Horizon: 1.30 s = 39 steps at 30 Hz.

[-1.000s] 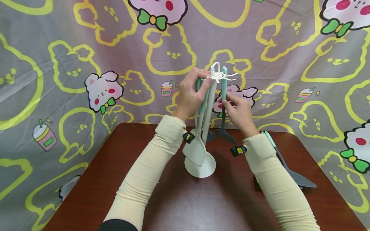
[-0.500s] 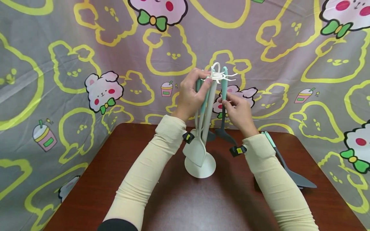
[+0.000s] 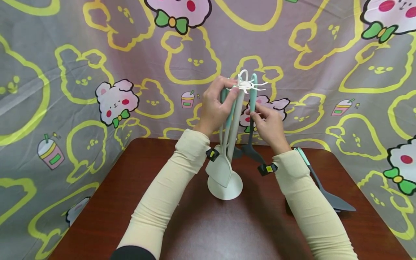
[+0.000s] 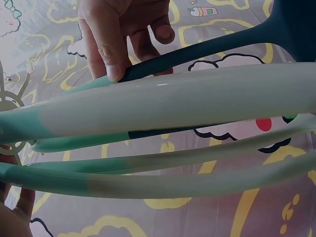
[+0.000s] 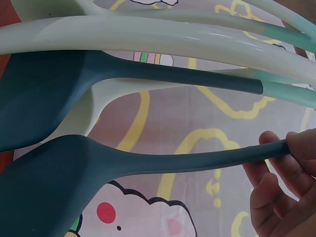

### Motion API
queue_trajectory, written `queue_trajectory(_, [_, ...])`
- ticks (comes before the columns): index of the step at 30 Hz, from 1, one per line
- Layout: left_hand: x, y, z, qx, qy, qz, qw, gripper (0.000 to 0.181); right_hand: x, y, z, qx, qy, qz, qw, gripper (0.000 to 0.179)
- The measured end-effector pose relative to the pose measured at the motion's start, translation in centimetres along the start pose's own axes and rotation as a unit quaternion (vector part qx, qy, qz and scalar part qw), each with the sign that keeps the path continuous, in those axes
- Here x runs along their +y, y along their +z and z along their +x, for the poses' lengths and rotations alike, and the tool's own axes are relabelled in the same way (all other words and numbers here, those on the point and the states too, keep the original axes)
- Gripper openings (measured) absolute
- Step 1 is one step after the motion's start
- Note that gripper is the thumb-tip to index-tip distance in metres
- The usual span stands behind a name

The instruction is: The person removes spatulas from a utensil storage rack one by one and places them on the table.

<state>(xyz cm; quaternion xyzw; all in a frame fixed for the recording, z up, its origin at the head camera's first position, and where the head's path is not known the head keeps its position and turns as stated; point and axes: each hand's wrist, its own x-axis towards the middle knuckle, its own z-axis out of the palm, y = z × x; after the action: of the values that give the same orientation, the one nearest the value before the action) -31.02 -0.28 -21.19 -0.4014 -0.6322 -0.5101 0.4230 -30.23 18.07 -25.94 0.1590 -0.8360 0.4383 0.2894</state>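
A white utensil stand (image 3: 225,190) with a round base and a ring of hooks stands mid-table. My left hand (image 3: 217,103) grips its top by the hooks, thumb and fingers around the ring's left side. On the right side, my right hand (image 3: 270,126) pinches a dark spatula (image 3: 253,96) where its mint handle meets the dark shaft. The spatula's looped top is beside the hooks; whether it touches one I cannot tell. A cream spatula (image 3: 220,171) hangs at the front left. Another dark utensil (image 5: 44,91) hangs behind the pole, as the right wrist view shows.
More dark utensils with mint handles, one a broad turner (image 3: 336,201), lie on the brown table (image 3: 146,173) at the right, partly behind the right sleeve. A patterned cloth (image 3: 195,43) hangs behind and beside the table.
The dark spatula in my right hand has risen very slightly and its top has shifted a little to the right. My left hand and the stand have stayed in place.
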Motion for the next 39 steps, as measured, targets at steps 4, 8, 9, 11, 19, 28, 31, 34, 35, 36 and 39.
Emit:
queue_trajectory(4, [0.0, 0.2, 0.1, -0.002, -0.005, -0.005, 1.0, 0.011, 0.1, -0.2, 0.2, 0.0, 0.007, 0.0, 1.0, 0.026])
queue_trajectory(8, [0.1, 0.3, 0.2, -0.012, -0.012, -0.009, 0.9998, 0.012, 0.2, -0.6, 0.2, 0.004, 0.009, -0.007, 0.9999, 0.026])
queue_trajectory(9, [0.2, 0.4, 0.3, -0.014, -0.013, -0.011, 0.9998, 0.012, 0.3, -0.7, 0.2, 0.006, 0.008, -0.009, 0.9999, 0.027])
queue_trajectory(11, [0.3, 0.4, 0.4, -0.014, -0.014, -0.013, 0.9997, 0.012, 0.3, -0.8, 0.4, 0.008, 0.007, -0.014, 0.9999, 0.027])
queue_trajectory(19, [0.1, 0.1, 0.5, 0.002, -0.008, -0.01, 0.9999, 0.011, 0.5, -0.8, 0.7, 0.002, 0.01, -0.015, 0.9998, 0.028])
queue_trajectory(28, [-0.2, 0.1, 0.3, 0.012, 0.006, -0.012, 0.9998, 0.01, 1.0, -1.0, 0.7, 0.003, 0.012, -0.006, 0.9999, 0.025])
queue_trajectory(31, [-0.2, 0.2, 0.2, 0.013, 0.005, -0.013, 0.9998, 0.01, 1.1, -1.1, 0.7, -0.002, 0.017, -0.01, 0.9998, 0.026])
queue_trajectory(34, [-0.2, 0.3, 0.3, 0.01, 0.005, -0.014, 0.9998, 0.01, 1.3, -1.3, 0.7, -0.003, 0.021, -0.015, 0.9997, 0.026])
queue_trajectory(35, [-0.2, 0.3, 0.3, 0.008, 0.005, -0.014, 0.9999, 0.011, 1.3, -1.4, 0.6, -0.005, 0.024, -0.016, 0.9996, 0.026])
queue_trajectory(36, [-0.2, 0.3, 0.3, 0.007, 0.004, -0.013, 0.9999, 0.011, 1.4, -1.4, 0.6, -0.007, 0.027, -0.019, 0.9994, 0.026])
queue_trajectory(39, [-0.3, 0.3, 0.1, 0.008, -0.002, -0.011, 0.9999, 0.01, 1.7, -1.6, 0.4, -0.014, 0.039, -0.024, 0.9988, 0.027])
